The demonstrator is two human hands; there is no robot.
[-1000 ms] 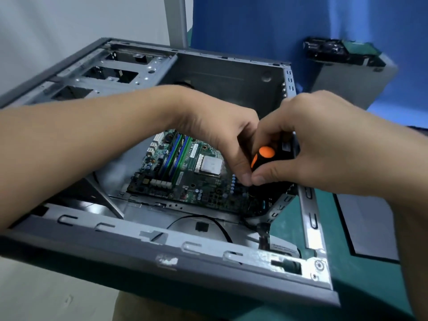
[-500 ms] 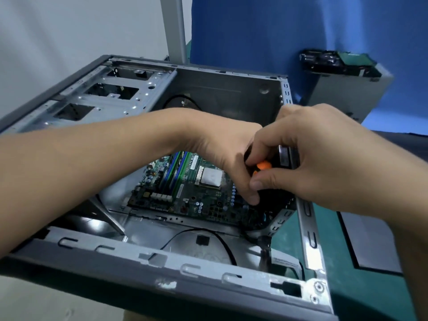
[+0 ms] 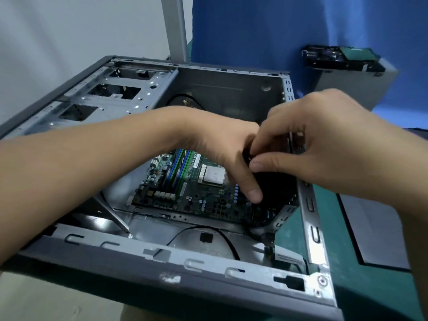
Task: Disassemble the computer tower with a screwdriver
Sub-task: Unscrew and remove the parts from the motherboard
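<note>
A person's left hand [image 3: 220, 147] and right hand [image 3: 328, 144] both grip the black handle of a screwdriver [image 3: 272, 184] inside the open computer tower [image 3: 185, 259], just above the right edge of the motherboard [image 3: 196, 198], beside the tower's right wall.

Green work mat [image 3: 370, 297], open computer tower [image 3: 162, 258] lying on it, grey panel [image 3: 375, 228] flat beside it

Motherboard [image 3: 196, 193] inside tower case [image 3: 208, 262]; removed panel [image 3: 375, 232] right of case.
</note>
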